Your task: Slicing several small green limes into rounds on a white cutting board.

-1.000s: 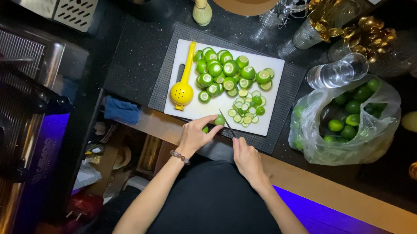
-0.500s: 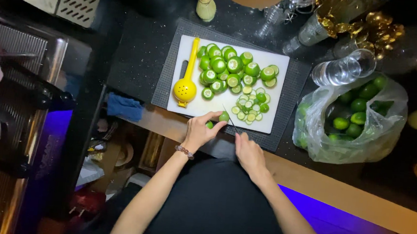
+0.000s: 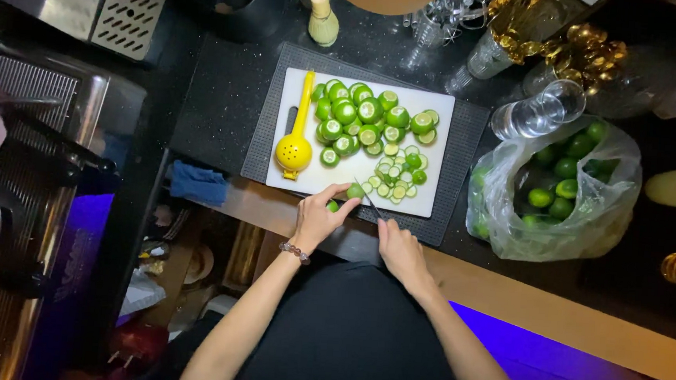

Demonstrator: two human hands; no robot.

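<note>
Nearest the person, the left hand (image 3: 319,216) curls closed around a lime (image 3: 354,191) at the near edge of the white cutting board (image 3: 436,153), fingertips pinning it down. Just beside it, the right hand (image 3: 401,250) is closed around the handle of a knife (image 3: 370,203) whose dark blade angles up to the lime. To do this cut well, the judgement is that the holding fingertips should stay tucked back from the blade, the lime kept steady on the board, and each slice taken straight down at an even width.

Just beyond the blade lies a loose heap of thin lime slices (image 3: 394,178), and behind that a pile of halved limes (image 3: 367,121). A yellow hand juicer (image 3: 295,149) lies along the board's left side. The board sits on a dark mat (image 3: 468,143) on the bench (image 3: 217,110).

To the right, a clear, crumpled plastic bag (image 3: 590,219) stands open with whole limes (image 3: 556,189) inside; no label can be made out on it. Stacked clear glasses (image 3: 538,113) stand just behind it, and farther back a pale bottle-shaped thing (image 3: 322,18).
</note>
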